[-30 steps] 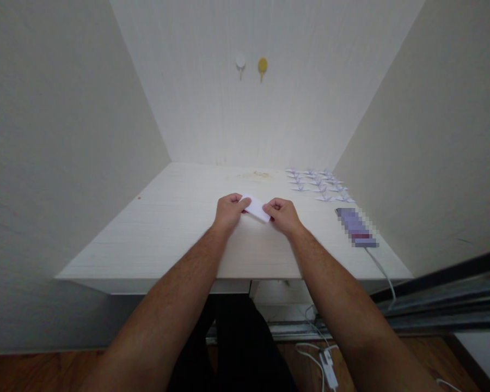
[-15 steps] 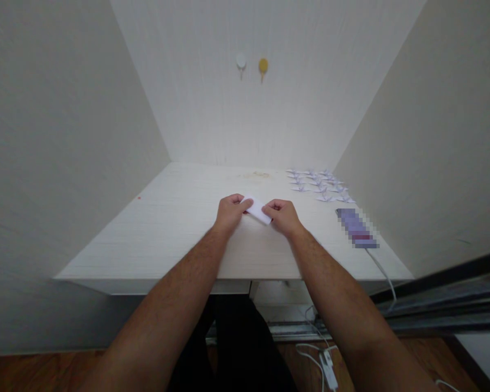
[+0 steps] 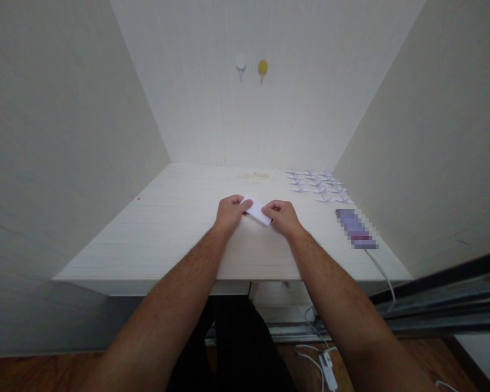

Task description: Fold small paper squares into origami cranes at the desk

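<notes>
Left hand (image 3: 228, 211) and right hand (image 3: 285, 215) both pinch white paper (image 3: 257, 210), nearly closed; long axis slants, right end nearer body.

The paper (image 3: 258, 212) was plain white, the desk (image 3: 155, 228) whitish with fine streaks, the far right-hand hook (image 3: 263, 66) yellow.

White paper (image 3: 257, 211) between left hand (image 3: 230, 211) and right hand (image 3: 283, 215), above pale desk (image 3: 147, 239).

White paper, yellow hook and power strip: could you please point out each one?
White paper (image 3: 257, 210), head view: middle of its visible face.
Yellow hook (image 3: 262, 66), head view: its round disc.
Power strip (image 3: 329, 373), head view: its white casing.
</notes>
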### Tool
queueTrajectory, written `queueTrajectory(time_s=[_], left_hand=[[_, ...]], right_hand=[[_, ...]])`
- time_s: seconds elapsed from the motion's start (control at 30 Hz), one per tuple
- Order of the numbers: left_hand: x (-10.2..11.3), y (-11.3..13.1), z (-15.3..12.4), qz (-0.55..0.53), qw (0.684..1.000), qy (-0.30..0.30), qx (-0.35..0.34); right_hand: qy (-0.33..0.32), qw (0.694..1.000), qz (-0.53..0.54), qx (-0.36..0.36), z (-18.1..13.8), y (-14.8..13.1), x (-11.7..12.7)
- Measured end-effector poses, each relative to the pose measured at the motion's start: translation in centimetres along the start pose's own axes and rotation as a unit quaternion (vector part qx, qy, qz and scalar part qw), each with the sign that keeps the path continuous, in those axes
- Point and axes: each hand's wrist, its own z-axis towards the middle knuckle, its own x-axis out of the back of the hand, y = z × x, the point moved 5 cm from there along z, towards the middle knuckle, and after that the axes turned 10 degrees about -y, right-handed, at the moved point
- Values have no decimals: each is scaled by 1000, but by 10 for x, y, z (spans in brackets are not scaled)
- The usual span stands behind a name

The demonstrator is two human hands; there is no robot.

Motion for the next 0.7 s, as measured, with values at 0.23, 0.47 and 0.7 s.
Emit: queueTrajectory(time_s=[0.23,0.47,0.7], left_hand=[[-5,3,-1,24,999,-33,12],[-11,4,-3,50,996,-67,23],[-11,2,-1,27,997,-76,20]], right_hand=[[-16,1000,-21,6,-1,-2,-4],[-16,999,-41,3,-2,-5,-4],[24,999,-34,6,-1,-5,-1]])
